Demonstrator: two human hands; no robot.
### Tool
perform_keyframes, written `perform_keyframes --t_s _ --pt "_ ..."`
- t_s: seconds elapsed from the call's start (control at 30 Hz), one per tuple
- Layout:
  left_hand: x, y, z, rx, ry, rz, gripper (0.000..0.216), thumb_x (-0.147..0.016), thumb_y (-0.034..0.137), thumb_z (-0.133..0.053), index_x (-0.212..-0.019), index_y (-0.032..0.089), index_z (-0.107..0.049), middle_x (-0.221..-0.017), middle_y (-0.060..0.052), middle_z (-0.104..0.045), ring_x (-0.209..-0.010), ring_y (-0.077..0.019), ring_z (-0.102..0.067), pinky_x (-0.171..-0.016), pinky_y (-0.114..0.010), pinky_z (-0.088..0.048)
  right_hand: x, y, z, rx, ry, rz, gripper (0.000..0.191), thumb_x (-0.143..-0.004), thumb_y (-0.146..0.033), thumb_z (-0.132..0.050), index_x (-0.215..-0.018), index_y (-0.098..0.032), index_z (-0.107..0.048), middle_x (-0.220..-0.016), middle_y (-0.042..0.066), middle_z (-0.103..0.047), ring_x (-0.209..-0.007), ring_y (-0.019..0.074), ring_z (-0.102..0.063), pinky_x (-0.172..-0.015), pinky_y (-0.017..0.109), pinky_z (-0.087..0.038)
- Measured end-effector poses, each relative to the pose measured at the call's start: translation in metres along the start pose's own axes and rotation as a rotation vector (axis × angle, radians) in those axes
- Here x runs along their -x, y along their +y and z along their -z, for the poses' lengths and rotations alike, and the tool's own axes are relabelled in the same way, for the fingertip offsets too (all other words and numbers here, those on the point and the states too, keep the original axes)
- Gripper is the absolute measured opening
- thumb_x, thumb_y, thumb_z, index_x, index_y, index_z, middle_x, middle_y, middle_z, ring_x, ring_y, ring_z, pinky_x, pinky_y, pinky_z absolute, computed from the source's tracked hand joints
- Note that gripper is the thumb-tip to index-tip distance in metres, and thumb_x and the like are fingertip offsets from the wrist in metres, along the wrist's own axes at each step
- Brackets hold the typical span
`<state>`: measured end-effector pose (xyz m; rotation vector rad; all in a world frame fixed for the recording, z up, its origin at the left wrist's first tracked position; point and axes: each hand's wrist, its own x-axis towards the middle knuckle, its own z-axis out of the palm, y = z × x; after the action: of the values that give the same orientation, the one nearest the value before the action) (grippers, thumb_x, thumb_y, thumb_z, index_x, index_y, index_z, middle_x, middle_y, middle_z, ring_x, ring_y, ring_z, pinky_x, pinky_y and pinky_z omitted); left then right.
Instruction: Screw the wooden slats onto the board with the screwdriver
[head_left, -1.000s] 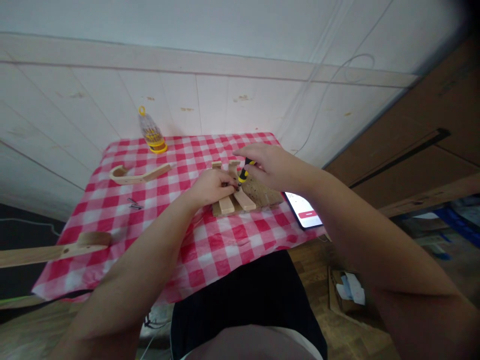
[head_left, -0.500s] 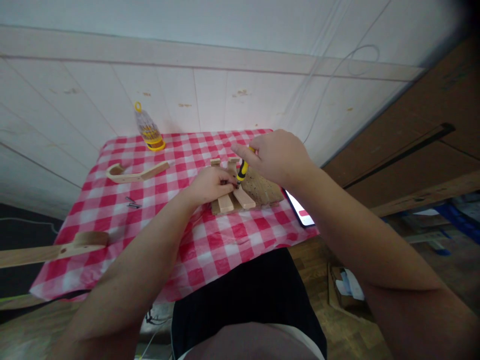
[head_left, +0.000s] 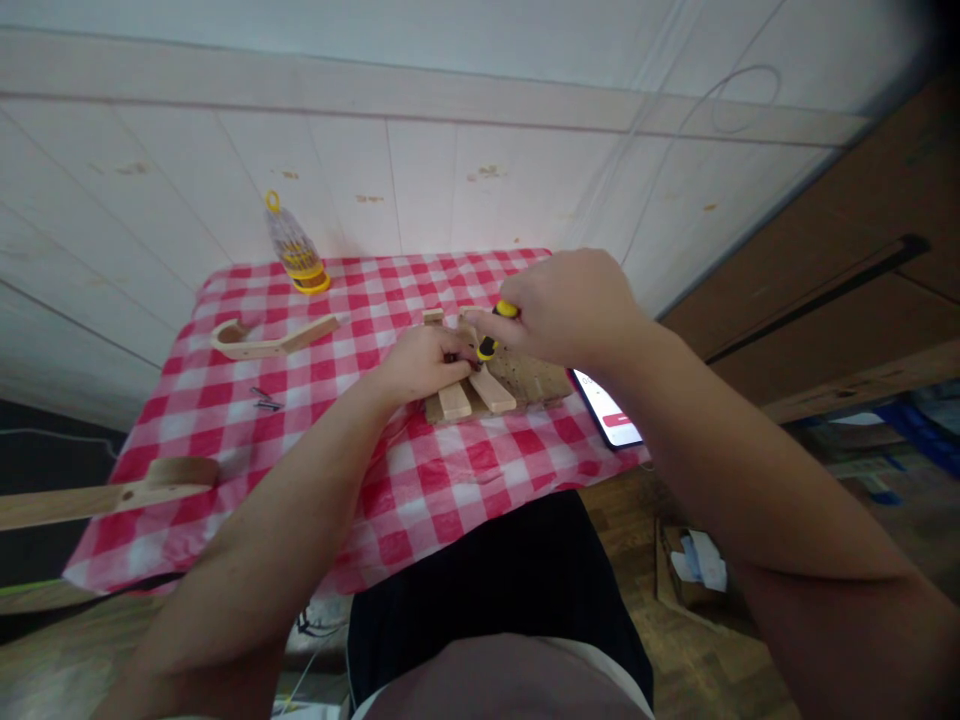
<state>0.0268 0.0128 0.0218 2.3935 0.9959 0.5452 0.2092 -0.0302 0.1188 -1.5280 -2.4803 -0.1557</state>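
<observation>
My right hand point(head_left: 581, 305) is closed around the handle of a yellow-and-black screwdriver point(head_left: 489, 346), which leans with its lower end towards a light wooden piece point(head_left: 493, 390). My left hand point(head_left: 424, 368) is closed over a second, neighbouring wooden piece point(head_left: 454, 402), its thumb and fingertips close to the screwdriver's lower end. Both pieces lie on a worn brown board point(head_left: 536, 375) pitted with small holes. The screwdriver's tip and whatever it touches are hidden by my left fingers.
A red-and-white checked cloth point(head_left: 420, 500) covers the table. On it are a hook-shaped wooden part point(head_left: 274, 343), small metal pieces point(head_left: 266, 400), a yellow-capped clear container point(head_left: 300, 258), and another curved wooden part point(head_left: 169, 480) overhanging the left edge. A lit phone point(head_left: 611, 415) lies at right.
The screwdriver leans further to the right, its handle tipped over with my right hand. My left hand stays on the wooden piece. The whole view has shifted slightly.
</observation>
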Motion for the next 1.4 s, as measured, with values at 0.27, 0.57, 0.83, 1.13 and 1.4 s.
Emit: perform_keyframes --t_s 0.27,0.57,0.83,1.13,1.4 --pt "0.000 -0.001 -0.002 0.021 0.008 0.029 0.024 -0.078 0.020 -0.058 -0.091 0.018 -0.079 -0.090 -0.004 -0.078 -0.082 -0.0178 -0.069 -0.077 -0.028 -0.053 -0.003 -0.004 -0.009 -0.139 0.012 -0.038 0.038 -0.099 -0.039 -0.037 -0.094 -0.018 -0.067 -0.087 0.010 -0.068 -0.082 0.0227 -0.060 -0.073 0.035 -0.038" --pt "0.000 0.000 -0.001 0.016 0.003 -0.006 0.026 -0.078 0.021 -0.057 -0.092 0.017 -0.078 -0.089 -0.004 -0.078 -0.082 -0.0180 -0.069 -0.076 -0.028 -0.052 0.005 0.008 -0.010 -0.207 -0.062 0.146 0.030 -0.091 -0.039 -0.050 -0.092 -0.015 -0.067 -0.085 0.009 -0.067 -0.083 0.0220 -0.060 -0.074 0.034 -0.040" --pt "0.000 0.000 -0.001 0.026 0.014 0.023 0.026 -0.077 0.023 -0.056 -0.090 0.017 -0.078 -0.094 -0.004 -0.078 -0.087 -0.0194 -0.069 -0.081 -0.030 -0.053 0.003 -0.002 -0.016 -0.200 0.106 -0.008 0.040 -0.097 -0.046 -0.039 -0.095 -0.016 -0.065 -0.085 0.009 -0.067 -0.088 0.0232 -0.061 -0.076 0.034 -0.041" --pt "0.000 0.001 -0.002 0.005 0.020 0.020 0.026 -0.078 0.023 -0.056 -0.090 0.017 -0.078 -0.087 -0.004 -0.078 -0.081 -0.0185 -0.069 -0.078 -0.030 -0.052 0.004 0.013 -0.021 -0.321 0.094 0.213 0.017 -0.087 -0.033 -0.052 -0.087 -0.020 -0.062 -0.081 0.003 -0.064 -0.078 0.0181 -0.056 -0.073 0.031 -0.040" --pt "0.000 0.001 -0.001 0.039 0.014 0.032 0.027 -0.077 0.022 -0.057 -0.092 0.018 -0.079 -0.094 -0.004 -0.078 -0.087 -0.0192 -0.070 -0.082 -0.031 -0.053 0.001 -0.003 -0.025 -0.083 0.242 -0.138 0.045 -0.091 -0.055 -0.047 -0.069 -0.017 -0.060 -0.066 0.007 -0.055 -0.074 0.0243 -0.058 -0.072 0.038 -0.040"
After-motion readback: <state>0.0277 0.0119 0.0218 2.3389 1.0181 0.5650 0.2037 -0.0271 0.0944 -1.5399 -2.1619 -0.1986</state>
